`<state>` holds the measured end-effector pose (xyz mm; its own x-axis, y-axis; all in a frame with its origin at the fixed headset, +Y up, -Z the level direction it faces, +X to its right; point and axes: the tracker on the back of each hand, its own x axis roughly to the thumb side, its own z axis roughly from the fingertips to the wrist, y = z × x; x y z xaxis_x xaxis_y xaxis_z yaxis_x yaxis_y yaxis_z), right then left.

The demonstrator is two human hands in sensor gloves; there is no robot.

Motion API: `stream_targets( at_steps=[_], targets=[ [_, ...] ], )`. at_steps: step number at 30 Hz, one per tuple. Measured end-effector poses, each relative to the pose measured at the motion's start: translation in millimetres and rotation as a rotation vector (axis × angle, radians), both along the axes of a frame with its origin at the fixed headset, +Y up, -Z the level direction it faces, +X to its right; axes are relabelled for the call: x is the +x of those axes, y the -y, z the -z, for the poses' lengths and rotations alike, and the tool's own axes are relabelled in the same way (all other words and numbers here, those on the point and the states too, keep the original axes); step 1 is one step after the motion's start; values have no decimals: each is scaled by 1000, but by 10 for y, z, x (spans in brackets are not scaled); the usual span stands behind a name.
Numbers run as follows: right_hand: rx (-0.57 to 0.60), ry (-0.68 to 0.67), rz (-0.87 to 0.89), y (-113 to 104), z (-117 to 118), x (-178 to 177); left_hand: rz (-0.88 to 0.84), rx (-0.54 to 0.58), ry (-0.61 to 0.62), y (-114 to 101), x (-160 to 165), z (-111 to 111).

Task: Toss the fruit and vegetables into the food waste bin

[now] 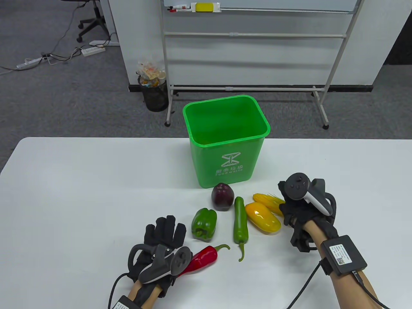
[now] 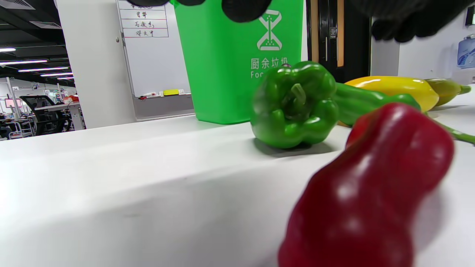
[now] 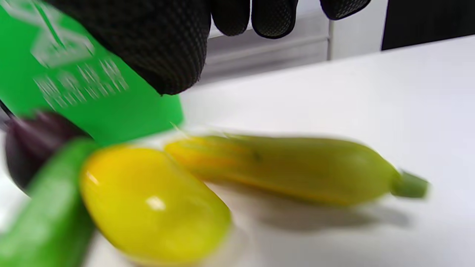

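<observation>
We read "Food waste" in white under four Chinese characters and an hourglass-like emblem on the front of the green plastic bin (image 1: 226, 141), a smooth, tapered, square tub with rounded corners and a rolled rim, standing open on the white table (image 1: 80, 193). Before it lie six glossy items: a dark purple onion-shaped vegetable (image 1: 222, 196) nearest the bin, a lobed green bell pepper (image 1: 204, 224), a long green chili (image 1: 240, 222) with a curled stem, a plump yellow mango-like fruit (image 1: 263, 217), a yellow corn cob (image 1: 267, 202) with a green stem end, and a red chili pepper (image 1: 201, 259) with a green hooked stem. Our left hand (image 1: 162, 248), in a black mesh glove, lies flat on the table with fingers stretched forward and slightly spread, just beside the red chili and gripping nothing. Our right hand (image 1: 301, 206) hovers over the stem end of the corn cob; in the right wrist view its fingertips (image 3: 272, 18) hang above the cob without touching it, loosely parted. A whiteboard on a white frame (image 1: 254, 33) stands behind the table, its tray holding a yellow eraser (image 1: 204, 6).
</observation>
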<state>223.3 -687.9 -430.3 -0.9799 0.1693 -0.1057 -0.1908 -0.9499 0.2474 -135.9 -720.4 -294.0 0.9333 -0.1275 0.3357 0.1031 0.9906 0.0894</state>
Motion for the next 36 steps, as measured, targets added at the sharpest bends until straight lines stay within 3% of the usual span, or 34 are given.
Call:
stream_targets(
  at_steps=[2,8,13,18,21,27,32,34,36],
  targets=[
    [-62,14,-70,198,120,-3,3,-4,2,6,5,-1],
    [-233,37,-178,532,352,-64,-2,-5,4,14,4,1],
    [-246,84,-206,687,439,-49,2,-11,2,32,-12,12],
    [-227,119,-141,672,395,96,3,-12,3,32,-11,10],
    [-202,97,-38,590,244,251,2,-12,4,35,-10,11],
    [-183,-12,250,511,-378,461,12,-18,10,67,7,11],
    [-235,-161,467,509,-1011,259,4,-31,9,80,23,9],
    [-182,-209,498,497,-1199,113,4,-29,7,79,29,5],
    [-255,-380,670,459,-1376,-152,0,-29,9,77,38,4]
  ],
)
